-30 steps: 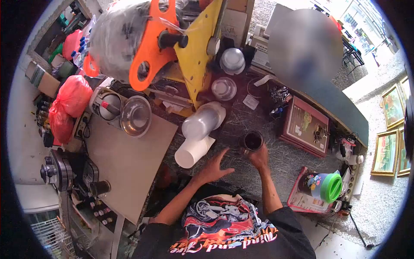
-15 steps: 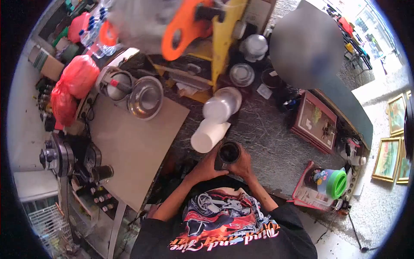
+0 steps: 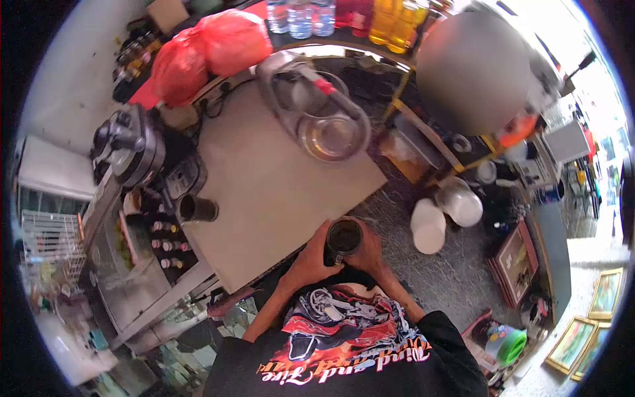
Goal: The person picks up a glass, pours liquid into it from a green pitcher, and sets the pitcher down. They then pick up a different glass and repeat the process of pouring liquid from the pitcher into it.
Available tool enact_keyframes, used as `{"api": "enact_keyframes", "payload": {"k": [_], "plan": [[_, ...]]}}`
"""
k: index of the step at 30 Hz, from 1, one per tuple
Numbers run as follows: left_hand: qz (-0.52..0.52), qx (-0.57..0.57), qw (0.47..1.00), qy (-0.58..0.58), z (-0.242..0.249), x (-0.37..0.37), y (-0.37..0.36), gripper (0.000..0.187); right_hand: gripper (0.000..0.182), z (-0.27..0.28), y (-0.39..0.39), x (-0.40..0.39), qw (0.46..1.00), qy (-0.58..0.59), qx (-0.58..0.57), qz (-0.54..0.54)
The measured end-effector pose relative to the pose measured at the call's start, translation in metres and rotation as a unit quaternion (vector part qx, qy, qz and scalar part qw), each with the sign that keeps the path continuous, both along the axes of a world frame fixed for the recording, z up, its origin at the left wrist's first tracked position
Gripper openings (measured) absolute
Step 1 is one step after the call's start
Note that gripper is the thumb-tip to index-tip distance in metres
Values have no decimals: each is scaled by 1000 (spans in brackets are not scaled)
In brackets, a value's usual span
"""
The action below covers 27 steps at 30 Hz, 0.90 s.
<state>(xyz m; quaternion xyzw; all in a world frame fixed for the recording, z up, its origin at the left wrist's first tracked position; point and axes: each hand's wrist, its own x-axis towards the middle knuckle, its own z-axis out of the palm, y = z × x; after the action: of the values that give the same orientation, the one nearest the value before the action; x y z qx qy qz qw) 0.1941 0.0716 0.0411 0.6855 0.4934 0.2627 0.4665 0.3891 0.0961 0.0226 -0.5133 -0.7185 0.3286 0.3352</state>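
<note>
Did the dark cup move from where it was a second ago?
Yes. The dark cup was out on the grey counter, past the white cup stack. Now both hands hold it near the person's chest, by the beige board.

Both hands cup a dark, liquid-filled clear plastic cup [image 3: 344,238]: left hand [image 3: 311,255] at its nine o'clock, right hand [image 3: 367,255] at four. A round steel bowl [image 3: 329,135] sits at twelve, stacked white cups [image 3: 428,227] at three.
</note>
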Motion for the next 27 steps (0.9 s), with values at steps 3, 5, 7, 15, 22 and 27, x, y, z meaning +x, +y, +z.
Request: {"api": "enact_keyframes", "payload": {"k": [3,5,7,15,22,27], "plan": [[43,-5,999,-10,2,-27,3,111,72,0,18,-34,999,21,17,32],[61,-14,998,-16,1,-42,-2,110,69,10,25,-55,998,27,2,58],[118,-20,992,-35,-3,-54,-8,109,67,16,32,-74,996,30,-12,78],[221,-18,975,-15,-17,-99,-29,104,60,-2,40,-138,984,3,2,176],[288,-20,957,-15,-12,-118,-40,100,65,-9,41,-170,972,-2,-38,233],[328,-18,944,-18,-28,-125,-49,99,68,-11,41,-184,964,-21,-44,261]]}}
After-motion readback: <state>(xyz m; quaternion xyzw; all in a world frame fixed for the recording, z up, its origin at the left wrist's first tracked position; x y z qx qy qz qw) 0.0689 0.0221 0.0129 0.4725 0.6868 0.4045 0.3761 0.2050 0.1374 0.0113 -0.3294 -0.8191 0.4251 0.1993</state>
